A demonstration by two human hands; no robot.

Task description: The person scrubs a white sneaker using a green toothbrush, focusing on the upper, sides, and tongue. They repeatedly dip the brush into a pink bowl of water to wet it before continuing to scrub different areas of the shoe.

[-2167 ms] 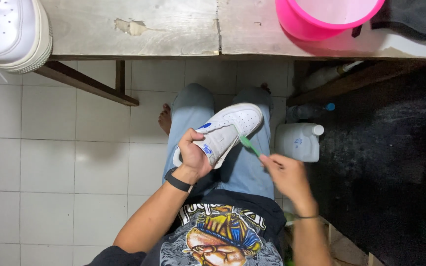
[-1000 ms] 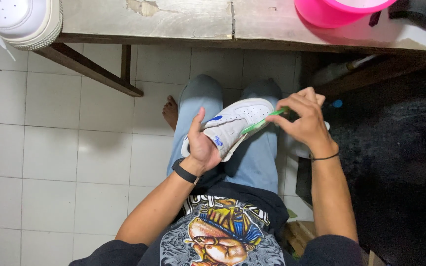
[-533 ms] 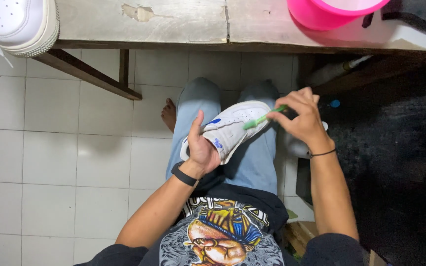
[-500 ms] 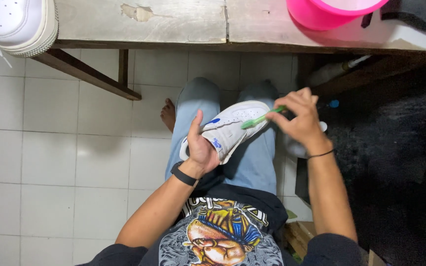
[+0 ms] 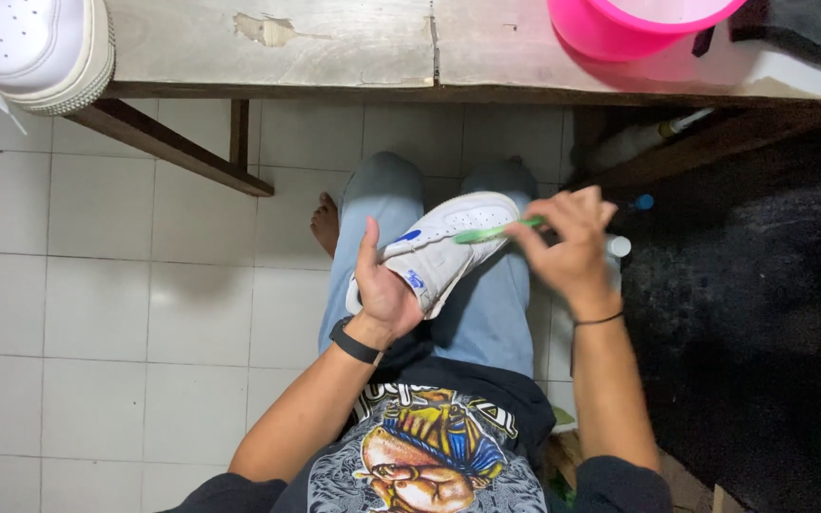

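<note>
My left hand (image 5: 382, 285) grips a white sneaker with blue marks (image 5: 448, 242) by its heel end, held over my lap in blue jeans. My right hand (image 5: 567, 242) holds a green toothbrush (image 5: 496, 229) whose head rests on the toe part of the sneaker. A black band sits on my left wrist and a thin dark one on my right.
A second white sneaker (image 5: 30, 43) stands on the worn wooden table (image 5: 334, 47) at top left. A pink basin (image 5: 639, 24) sits on the table at top right. A white bottle (image 5: 617, 247) stands on the floor behind my right hand. White floor tiles lie to the left, a dark mat to the right.
My right hand came up from my lap to the sneaker and now moves the toothbrush over its toe. The left hand keeps the shoe in place.
</note>
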